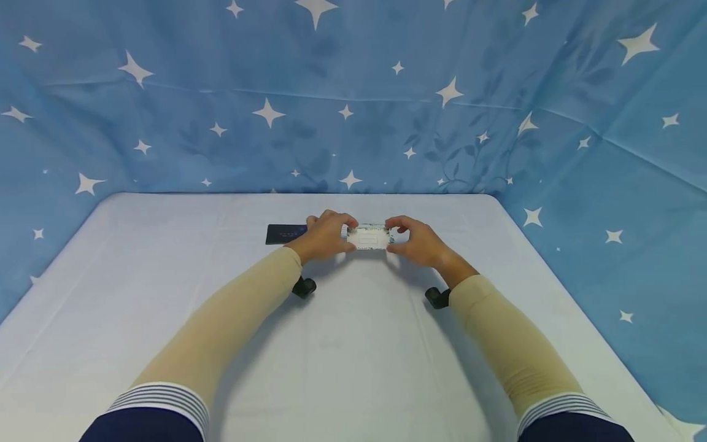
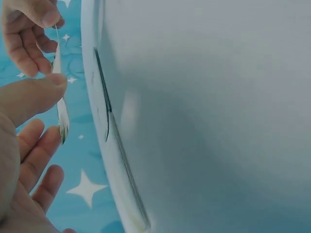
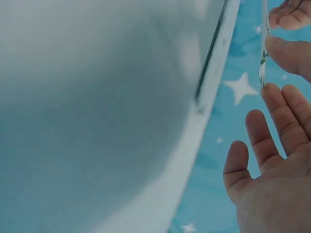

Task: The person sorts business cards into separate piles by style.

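A thin white card (image 1: 368, 238) with a leafy print along its edges and a framed panel in the middle is held up above the table. My left hand (image 1: 329, 234) pinches its left end between thumb and fingers. At the opposite end, my right hand (image 1: 418, 242) grips it the same way. Seen nearly edge-on in the left wrist view, the card (image 2: 59, 104) looks slim and slightly bent near its end. The right wrist view shows the card (image 3: 263, 60) against a fingertip and the thumb. Fingers cover parts of both ends.
A flat black rectangular object (image 1: 284, 233) lies on the white-covered table (image 1: 353, 368), partly behind my left hand. Blue star-patterned cloth (image 1: 353, 141) hangs behind the table's far edge and along the right side. Black wrist-worn pieces (image 1: 304, 287) show beside the sleeves.
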`<state>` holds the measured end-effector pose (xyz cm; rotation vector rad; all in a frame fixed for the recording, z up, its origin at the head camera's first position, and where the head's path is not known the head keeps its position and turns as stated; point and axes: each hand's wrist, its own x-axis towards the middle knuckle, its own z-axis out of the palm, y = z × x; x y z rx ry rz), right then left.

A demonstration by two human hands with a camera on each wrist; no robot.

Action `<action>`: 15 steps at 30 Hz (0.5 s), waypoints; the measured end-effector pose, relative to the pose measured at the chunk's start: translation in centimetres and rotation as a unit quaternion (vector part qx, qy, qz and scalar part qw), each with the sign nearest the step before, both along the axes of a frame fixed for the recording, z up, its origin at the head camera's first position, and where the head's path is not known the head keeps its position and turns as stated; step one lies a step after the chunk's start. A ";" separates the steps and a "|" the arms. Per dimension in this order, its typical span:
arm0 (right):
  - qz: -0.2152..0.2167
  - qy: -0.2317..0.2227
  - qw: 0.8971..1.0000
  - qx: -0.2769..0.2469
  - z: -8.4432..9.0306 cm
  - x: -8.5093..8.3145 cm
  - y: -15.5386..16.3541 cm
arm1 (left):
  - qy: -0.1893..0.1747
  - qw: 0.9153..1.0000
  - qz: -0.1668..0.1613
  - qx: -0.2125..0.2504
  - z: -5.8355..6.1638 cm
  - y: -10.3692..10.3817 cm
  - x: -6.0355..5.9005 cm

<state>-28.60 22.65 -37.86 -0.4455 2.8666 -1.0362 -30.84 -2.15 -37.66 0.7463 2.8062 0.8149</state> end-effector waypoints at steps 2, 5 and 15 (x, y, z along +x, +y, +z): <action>-0.007 -0.010 1.000 -0.006 -0.2 -0.5 0.2 | -0.002 1.000 0.005 0.002 -0.2 0.4 -0.5; -0.018 -0.032 0.999 -0.004 -0.5 -1.2 0.5 | -0.006 1.000 0.011 0.004 -0.4 1.0 -1.2; -0.043 -0.069 0.996 0.037 -0.2 -3.0 1.9 | -0.032 0.999 0.029 0.003 -0.9 3.6 -2.8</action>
